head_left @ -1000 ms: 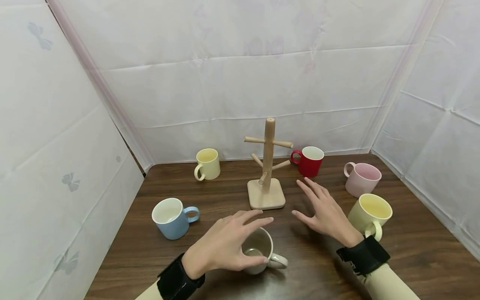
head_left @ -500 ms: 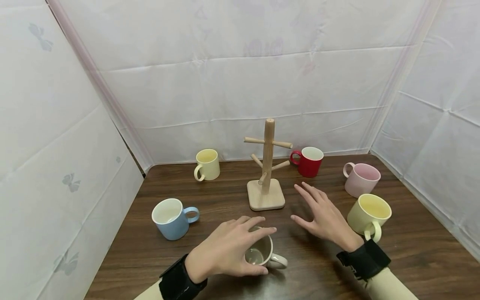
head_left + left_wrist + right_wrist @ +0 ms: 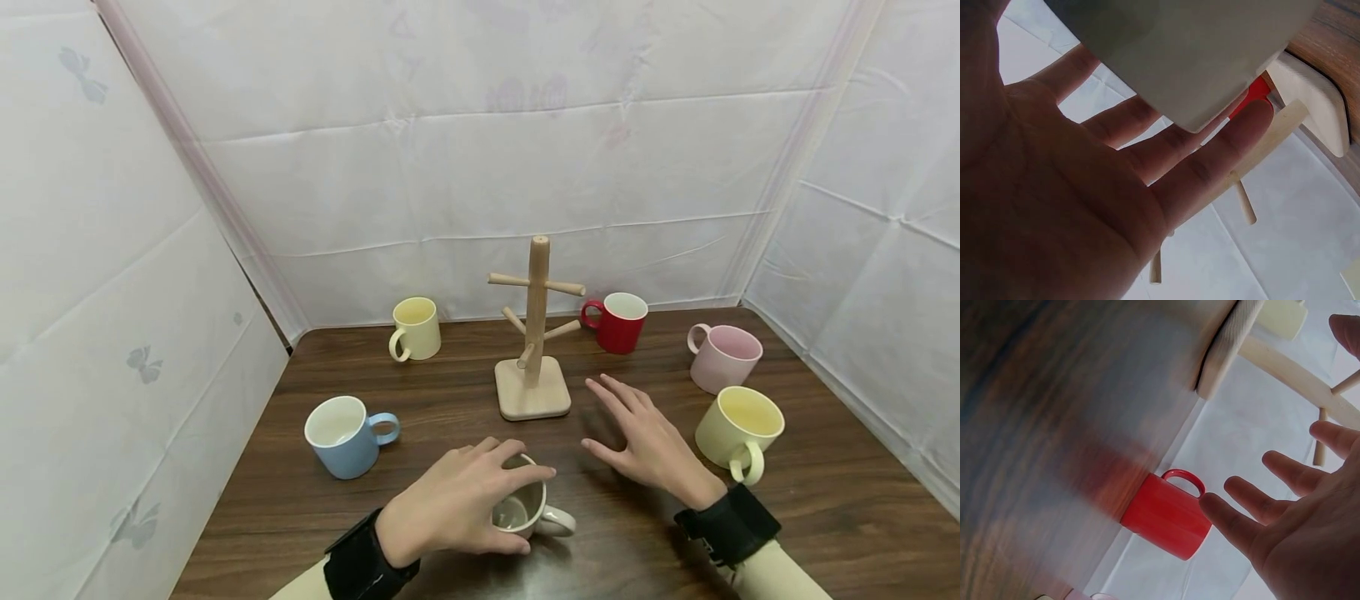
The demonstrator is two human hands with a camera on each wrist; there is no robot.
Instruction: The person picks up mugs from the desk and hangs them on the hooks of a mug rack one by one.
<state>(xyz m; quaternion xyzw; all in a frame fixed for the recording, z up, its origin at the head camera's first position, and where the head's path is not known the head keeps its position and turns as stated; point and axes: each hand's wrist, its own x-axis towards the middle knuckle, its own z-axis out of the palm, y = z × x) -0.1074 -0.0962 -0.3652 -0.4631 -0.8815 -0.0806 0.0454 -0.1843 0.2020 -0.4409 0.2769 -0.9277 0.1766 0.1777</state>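
Note:
My left hand [image 3: 461,500] arches over a grey-beige mug [image 3: 517,510] at the near middle of the table, its thumb at the near side and fingers spread about the far rim. The mug stands upright, handle to the right. In the left wrist view, the mug's wall [image 3: 1191,56] hides some fingertips, and a gap shows between it and the palm. My right hand [image 3: 648,446], fingers spread and holding nothing, hovers low over the table, left of a yellow mug [image 3: 731,437]. Past its fingers, the right wrist view shows a red mug [image 3: 1166,515].
A wooden mug tree [image 3: 536,333] with several pegs stands mid-table. A blue mug [image 3: 345,450] is left, another yellow mug [image 3: 420,329] back left, and a pink mug [image 3: 722,362] at the right. White cloth [image 3: 480,167] encloses the dark wooden table [image 3: 300,533].
My left hand has moved slightly right and lower around the grey-beige mug. My right hand has drawn back a little toward me. The mugs and mug tree stay where they were.

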